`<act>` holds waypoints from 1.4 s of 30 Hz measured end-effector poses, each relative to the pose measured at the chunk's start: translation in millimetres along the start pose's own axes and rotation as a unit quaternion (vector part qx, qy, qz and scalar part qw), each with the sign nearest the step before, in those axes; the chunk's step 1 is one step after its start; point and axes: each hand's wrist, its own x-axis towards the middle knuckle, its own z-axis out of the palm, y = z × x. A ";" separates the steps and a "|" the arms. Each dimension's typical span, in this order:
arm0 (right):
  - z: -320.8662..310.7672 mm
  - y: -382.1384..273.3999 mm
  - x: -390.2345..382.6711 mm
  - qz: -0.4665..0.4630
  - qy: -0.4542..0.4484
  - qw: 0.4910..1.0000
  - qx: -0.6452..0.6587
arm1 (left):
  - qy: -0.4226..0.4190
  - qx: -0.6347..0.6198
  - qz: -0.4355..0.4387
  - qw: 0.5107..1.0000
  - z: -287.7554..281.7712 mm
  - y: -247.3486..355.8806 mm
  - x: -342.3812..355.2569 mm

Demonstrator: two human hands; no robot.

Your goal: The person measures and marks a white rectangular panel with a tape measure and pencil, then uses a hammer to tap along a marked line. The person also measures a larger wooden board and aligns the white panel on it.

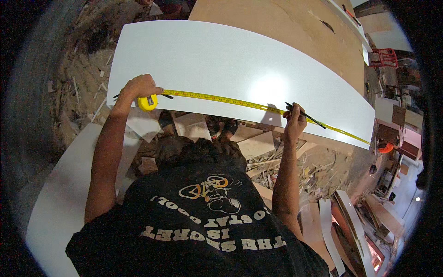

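Observation:
A long white board [207, 60] lies across in front of me, and the yellow blade [221, 99] of a tape measure is stretched along its near side to the right end. At the left, my left hand [140, 87] is closed on the yellow tape measure case [147, 103], fingertips at the blade. Small dark tips show beside this hand; I cannot make out what they belong to. My right hand [296, 118] pinches a slim black pen [314, 120] over the blade, right of the board's middle. Its fingertips are at the blade.
Under the white board is a brown wooden panel [286, 32], with an orange-handled tool [351, 15] at its far right. Wood scraps [318, 161] litter the floor between my feet and the right side. Cut boards [353, 231] lean at the lower right; another white sheet [69, 194] lies left.

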 end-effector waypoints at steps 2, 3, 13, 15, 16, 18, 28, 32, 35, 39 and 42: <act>-10.5 3.2 -3.3 0.039 0.006 0.999 0.003 | -0.027 0.040 0.021 0.999 -0.9 0.5 1.7; -10.6 3.7 -5.1 0.046 0.001 0.999 -0.011 | -0.024 0.043 0.011 0.999 -1.9 -0.7 2.4; 114.4 -1.0 -13.5 0.006 -0.250 0.966 -0.058 | -0.055 -0.013 0.060 0.997 6.9 -16.1 18.5; 139.5 0.4 -9.7 -0.012 -0.289 0.955 -0.060 | -0.059 0.052 0.045 0.996 4.8 -16.2 19.9; 148.8 1.6 -9.8 -0.014 -0.301 0.951 -0.074 | -0.048 0.186 0.198 0.961 4.0 -15.8 18.7; 162.9 4.4 -10.4 -0.010 -0.318 0.944 -0.086 | -0.073 0.154 0.125 0.977 -0.2 -13.5 17.2; 168.4 8.5 -12.2 -0.100 -0.399 0.886 -0.212 | -0.064 -0.024 0.020 0.997 -4.7 -4.8 12.4; 169.4 9.0 -13.0 -0.107 -0.402 0.887 -0.199 | -0.066 -0.049 -0.012 0.997 -4.8 -4.8 11.8; 169.4 10.6 -13.1 -0.105 -0.409 0.883 -0.206 | -0.063 -0.047 -0.013 0.997 -5.6 -5.6 11.6; 169.2 10.5 -12.7 -0.132 -0.406 0.880 -0.207 | -0.075 -0.042 0.032 0.996 -5.6 -7.5 13.3; 169.7 7.8 -13.1 -0.117 -0.405 0.878 -0.227 | -0.057 -0.063 -0.007 0.996 -3.2 -7.7 13.8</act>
